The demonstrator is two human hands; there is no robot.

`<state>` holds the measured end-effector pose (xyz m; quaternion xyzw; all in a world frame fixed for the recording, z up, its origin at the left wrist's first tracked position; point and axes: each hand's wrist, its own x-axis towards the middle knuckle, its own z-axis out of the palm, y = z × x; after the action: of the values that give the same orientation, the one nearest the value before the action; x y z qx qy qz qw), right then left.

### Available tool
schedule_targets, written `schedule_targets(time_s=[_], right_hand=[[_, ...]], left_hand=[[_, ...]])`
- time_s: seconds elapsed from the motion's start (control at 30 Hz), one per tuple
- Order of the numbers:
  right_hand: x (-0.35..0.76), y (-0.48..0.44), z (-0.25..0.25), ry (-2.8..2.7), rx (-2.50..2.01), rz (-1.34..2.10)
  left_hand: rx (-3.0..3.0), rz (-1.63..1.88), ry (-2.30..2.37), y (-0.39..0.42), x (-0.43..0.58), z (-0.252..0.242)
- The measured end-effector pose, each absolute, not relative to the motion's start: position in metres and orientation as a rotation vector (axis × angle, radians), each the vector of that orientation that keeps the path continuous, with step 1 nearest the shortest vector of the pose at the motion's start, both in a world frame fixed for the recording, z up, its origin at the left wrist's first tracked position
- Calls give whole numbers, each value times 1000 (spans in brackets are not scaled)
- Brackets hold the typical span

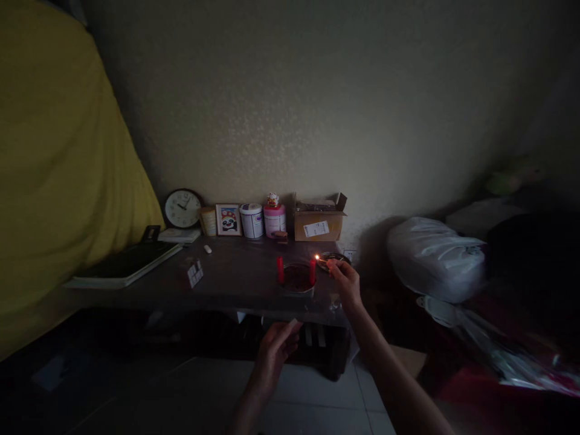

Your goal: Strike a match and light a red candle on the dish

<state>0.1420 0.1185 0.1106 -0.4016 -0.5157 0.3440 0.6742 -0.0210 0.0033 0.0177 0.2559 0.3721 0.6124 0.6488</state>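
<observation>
My right hand (pixel 345 279) pinches a burning match (pixel 322 260), its small flame at the left end. The flame is close to the top of the right red candle (pixel 312 272); whether they touch I cannot tell. Another red candle (pixel 280 270) stands upright on the left side of the same round bowl (pixel 296 292), which has dark contents. Lower down, in front of the table edge, my left hand (pixel 275 347) is closed with the thumb on top. Something small and pale shows at its fingertips, too dim to name.
On the dark table (pixel 240 272) are a cube puzzle (pixel 194 275), a large book (pixel 127 266) and a dark round dish (pixel 338 256). A clock (pixel 182 208), picture frame (pixel 229 220), tins (pixel 252 221) and open cardboard box (pixel 318 225) line the wall. White bags (pixel 435 257) lie right.
</observation>
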Motion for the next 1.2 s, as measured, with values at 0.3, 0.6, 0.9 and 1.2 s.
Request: schedule_targets(time_s=[0.3, 0.6, 0.9, 1.2], right_hand=[[136, 127, 108, -1193, -921, 750], [132, 130, 109, -1207, -959, 733], [134, 136, 103, -1214, -976, 733], [133, 136, 105, -1230, -997, 718]], left_hand=[[582, 1401, 865, 4, -20, 18], [592, 1393, 854, 1, -20, 23], [608, 1388, 847, 3, -21, 17], [575, 1389, 846, 3, -20, 20]])
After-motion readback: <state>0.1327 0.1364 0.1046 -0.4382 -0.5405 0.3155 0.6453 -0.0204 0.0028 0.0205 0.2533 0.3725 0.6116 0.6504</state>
